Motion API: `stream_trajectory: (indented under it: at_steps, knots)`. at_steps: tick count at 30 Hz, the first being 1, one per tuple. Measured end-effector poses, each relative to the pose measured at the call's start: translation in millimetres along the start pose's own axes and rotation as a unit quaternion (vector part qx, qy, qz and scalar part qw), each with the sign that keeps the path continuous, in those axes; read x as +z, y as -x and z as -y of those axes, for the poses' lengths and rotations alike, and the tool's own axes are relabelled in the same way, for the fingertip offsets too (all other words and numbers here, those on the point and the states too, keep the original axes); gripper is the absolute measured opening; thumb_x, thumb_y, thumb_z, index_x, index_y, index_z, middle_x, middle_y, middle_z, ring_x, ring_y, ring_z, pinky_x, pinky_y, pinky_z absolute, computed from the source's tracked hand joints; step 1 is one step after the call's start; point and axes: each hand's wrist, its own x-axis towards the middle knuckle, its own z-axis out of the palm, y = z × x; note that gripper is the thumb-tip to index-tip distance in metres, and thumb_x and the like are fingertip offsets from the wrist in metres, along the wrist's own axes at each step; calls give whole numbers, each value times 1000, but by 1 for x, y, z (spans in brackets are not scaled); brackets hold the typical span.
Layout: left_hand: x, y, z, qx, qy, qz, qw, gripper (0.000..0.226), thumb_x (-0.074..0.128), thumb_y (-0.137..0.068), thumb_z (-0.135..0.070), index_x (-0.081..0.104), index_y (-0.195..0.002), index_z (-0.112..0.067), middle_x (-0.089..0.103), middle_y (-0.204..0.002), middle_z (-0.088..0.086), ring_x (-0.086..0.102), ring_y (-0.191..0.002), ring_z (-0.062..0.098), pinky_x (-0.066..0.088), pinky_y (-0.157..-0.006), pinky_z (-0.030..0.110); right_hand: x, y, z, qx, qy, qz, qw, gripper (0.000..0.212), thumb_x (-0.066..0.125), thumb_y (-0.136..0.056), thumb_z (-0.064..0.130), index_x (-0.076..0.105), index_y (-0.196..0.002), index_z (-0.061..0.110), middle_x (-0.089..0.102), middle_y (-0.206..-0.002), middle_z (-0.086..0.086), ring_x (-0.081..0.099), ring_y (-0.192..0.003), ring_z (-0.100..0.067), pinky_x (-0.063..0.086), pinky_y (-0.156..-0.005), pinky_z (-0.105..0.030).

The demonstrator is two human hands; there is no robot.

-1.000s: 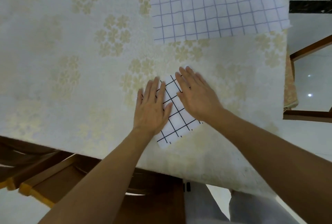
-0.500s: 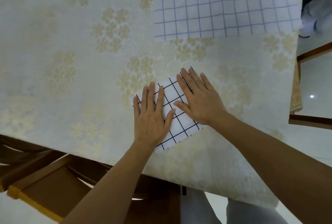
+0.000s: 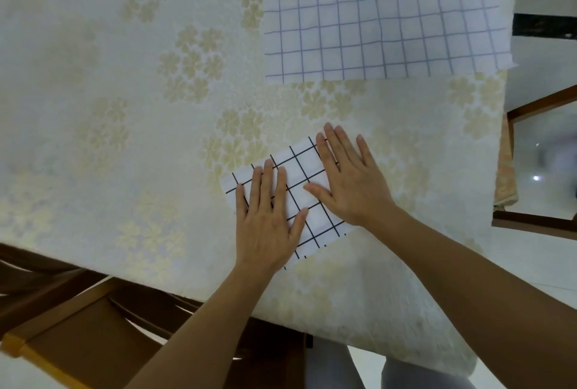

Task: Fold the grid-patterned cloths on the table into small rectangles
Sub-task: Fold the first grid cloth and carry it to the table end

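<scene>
Hands lie flat on a small folded cloth [image 3: 304,189] with a black grid, set at a slant on the surface [image 3: 125,107] near its front edge. Left hand [image 3: 268,226] covers the cloth's near-left part, its fingers straight and close together, thumb spread toward the right. Right hand [image 3: 349,182] presses the far-right part, fingers straight and fanned, thumb pointing left across the cloth toward the other hand. Neither grip closes round anything; both palms rest open on the fabric. Farther back, well apart from the folded one, a larger cloth [image 3: 384,14] with a thin blue grid lies spread out, reaching the surface's right edge. A pale floral covering drapes the surface; wooden chair parts [image 3: 62,335] show at lower left
</scene>
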Motion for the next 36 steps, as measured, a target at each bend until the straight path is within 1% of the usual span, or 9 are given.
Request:
stream_trajectory:
  at_steps: [3, 9, 19, 24, 27, 29, 31, 33, 36]
  knots:
    - [0, 11, -8, 9, -2, 7, 1000, 77, 27, -100, -60, 6, -158, -13, 0, -166, 10, -1, -153, 24, 15, -121, 54, -1, 16, 0, 11, -10, -7, 1000, 87, 22, -100, 67, 2, -158, 5, -2, -166, -16, -5, -154, -28, 10, -123, -53]
    - [10, 18, -6, -8, -11, 7, 1000, 77, 32, -99, -61, 11, -158, -17, 4, -166, 9, 1, -153, 25, 16, -120, 55, 5, 28, -2, 31, 5, 26, 999, 89, 18, -99, 69, -3, -158, 6, -9, -166, -13, -10, -154, -26, 9, -124, -52]
    - [13, 24, 0, -25, 5, -6, 1000, 76, 33, -98, -58, 13, -158, -17, 6, -166, 11, 3, -153, 25, 15, -121, 55, 1, 34, -2, 47, 12, 33, 998, 89, 15, -98, 70, -2, -158, 6, -7, -167, -11, -7, -154, -24, 9, -124, -52]
    - [7, 24, 0, -20, 2, 14, 1000, 75, 27, -99, -60, 7, -158, -18, 0, -166, 10, -2, -153, 25, 15, -121, 55, -3, 32, -1, 48, 9, 54, 997, 88, 10, -98, 70, -7, -157, 8, -11, -166, -10, -11, -154, -24, 8, -124, -52]
    - [-3, 24, 4, 6, 5, 8, 1000, 73, 29, -100, -59, 6, -158, -22, 1, -166, 9, 0, -153, 24, 14, -121, 55, -9, 36, -6, 48, -9, 53, 997, 84, 15, -99, 68, -5, -158, 12, -8, -167, -8, -7, -154, -25, 8, -124, -52]
    - [-10, 21, 10, 46, 4, -1, 999, 69, 32, -101, -56, 9, -158, -24, 5, -166, 8, 3, -153, 23, 13, -121, 54, -16, 46, -10, 62, -15, 45, 997, 78, 19, -101, 62, 1, -159, 14, 1, -167, -9, 1, -154, -27, 11, -124, -52]
    - [-16, 14, 17, 96, -4, 2, 995, 64, 31, -103, -51, 14, -158, -24, 11, -166, 7, 8, -153, 22, 14, -121, 53, -22, 59, -14, 86, -25, 26, 996, 69, 24, -103, 52, 17, -158, 11, 19, -164, -13, 16, -152, -31, 21, -122, -52]
    - [-23, 3, 21, 145, -9, 5, 989, 58, 32, -103, -44, 24, -156, -22, 19, -164, 8, 18, -151, 23, 17, -121, 53, -25, 71, -17, 102, -41, -12, 994, 59, 34, -101, 42, 39, -149, 9, 39, -155, -17, 33, -145, -34, 32, -116, -53]
    - [-34, -21, 18, 219, -20, 8, 975, 54, 33, -101, -34, 34, -152, -18, 34, -158, 9, 33, -146, 25, 22, -120, 51, -27, 81, -17, 107, -41, -65, 991, 43, 44, -97, 33, 56, -132, 10, 55, -138, -16, 51, -129, -34, 42, -105, -47]
